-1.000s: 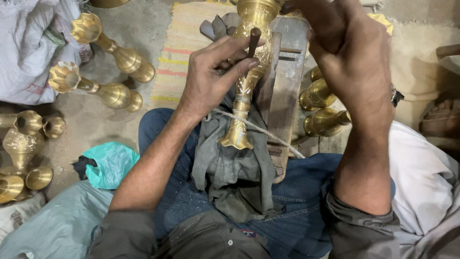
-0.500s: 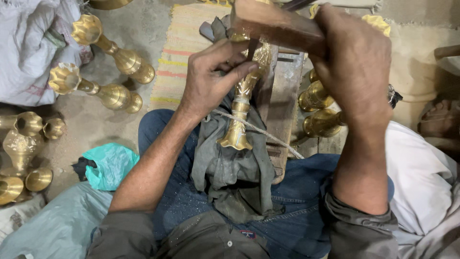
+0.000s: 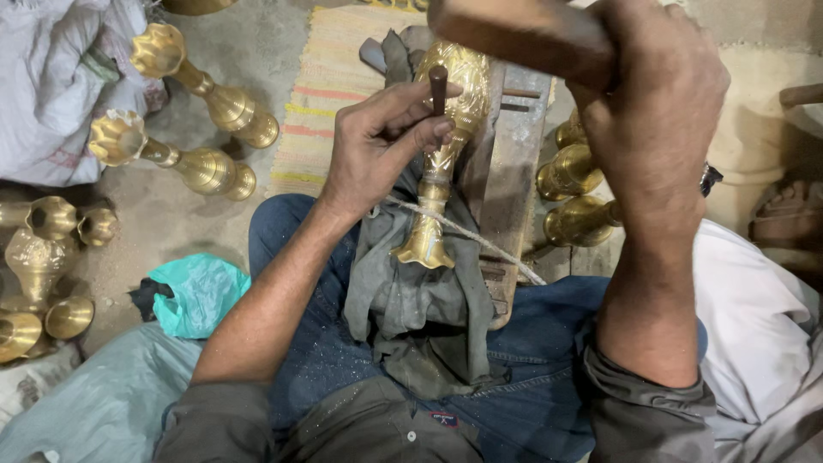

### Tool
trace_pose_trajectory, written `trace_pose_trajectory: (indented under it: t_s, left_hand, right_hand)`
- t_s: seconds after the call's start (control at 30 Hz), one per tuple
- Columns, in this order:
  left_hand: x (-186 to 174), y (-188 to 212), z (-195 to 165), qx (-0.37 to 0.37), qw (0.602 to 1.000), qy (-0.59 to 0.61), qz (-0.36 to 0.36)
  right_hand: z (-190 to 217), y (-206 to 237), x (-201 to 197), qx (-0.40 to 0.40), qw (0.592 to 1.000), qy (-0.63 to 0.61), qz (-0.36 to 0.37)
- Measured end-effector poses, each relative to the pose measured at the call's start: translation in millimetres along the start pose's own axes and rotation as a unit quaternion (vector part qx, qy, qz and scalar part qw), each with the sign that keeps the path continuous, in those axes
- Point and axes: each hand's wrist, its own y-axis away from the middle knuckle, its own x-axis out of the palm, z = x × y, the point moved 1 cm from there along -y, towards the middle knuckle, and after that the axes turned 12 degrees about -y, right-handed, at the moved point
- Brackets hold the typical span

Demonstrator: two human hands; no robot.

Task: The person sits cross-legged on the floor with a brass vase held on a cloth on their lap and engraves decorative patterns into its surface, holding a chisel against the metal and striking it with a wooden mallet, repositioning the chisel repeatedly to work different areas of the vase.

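A brass vase [image 3: 446, 146] lies lengthwise on a grey cloth [image 3: 420, 300] over my lap, its foot toward me, with a thin cord across its stem. My left hand [image 3: 377, 141] pinches a short dark punch [image 3: 438, 86] upright against the vase's engraved body. My right hand [image 3: 651, 111] is raised at the upper right, gripping the brown handle of a wooden mallet [image 3: 514, 34] held above the punch. The mallet's head is cut off by the frame's top edge.
A wooden block [image 3: 514, 171] supports the vase. More brass vases lie at right [image 3: 574, 171] and on the floor at upper left [image 3: 206, 94] and far left [image 3: 39, 257]. A striped mat [image 3: 330, 77], a teal bag [image 3: 197, 291] and white sacks [image 3: 51, 77] surround me.
My right hand has swung the mallet over the vase, coming down and then lifting back toward the top edge. The left hand keeps the punch on the vase.
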Motion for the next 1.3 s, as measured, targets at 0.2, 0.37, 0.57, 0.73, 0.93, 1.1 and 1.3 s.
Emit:
trace_pose_trajectory:
  t_s: [0.2, 0.37, 0.57, 0.73, 0.93, 1.1, 1.3]
  left_hand:
    - [-1.3, 3.1, -2.1, 0.097, 0.993, -0.067, 0.000]
    - [-3.1, -2.5, -1.3, 0.036, 0.993, -0.111, 0.009]
    - [-1.8, -4.8, -3.6, 0.051, 0.995, -0.085, -0.005]
    - [-0.2, -5.8, 1.2, 0.053, 0.996, -0.071, -0.032]
    - [3.3, -7.5, 10.6, 0.048, 0.997, -0.025, -0.047]
    - [-2.3, 2.1, 13.4, 0.003, 0.983, 0.078, -0.164]
    - [-11.7, 20.7, 5.5, -0.043, 0.982, 0.100, -0.156]
  right_hand:
    - [3.4, 7.5, -4.1, 0.023, 0.998, -0.058, 0.021]
    - [10.3, 2.9, -6.0, 0.053, 0.994, -0.075, 0.060]
    - [1.7, 2.0, 0.6, 0.158, 0.981, -0.086, 0.072]
    - [-2.3, 7.4, 7.4, -0.010, 0.996, 0.052, 0.074]
    - [-5.2, 0.0, 18.0, 0.040, 0.992, 0.061, 0.105]
    - [-6.3, -21.6, 40.0, 0.154, 0.975, -0.094, 0.132]
    - [-21.4, -40.0, 74.3, 0.238, 0.887, -0.310, 0.248]
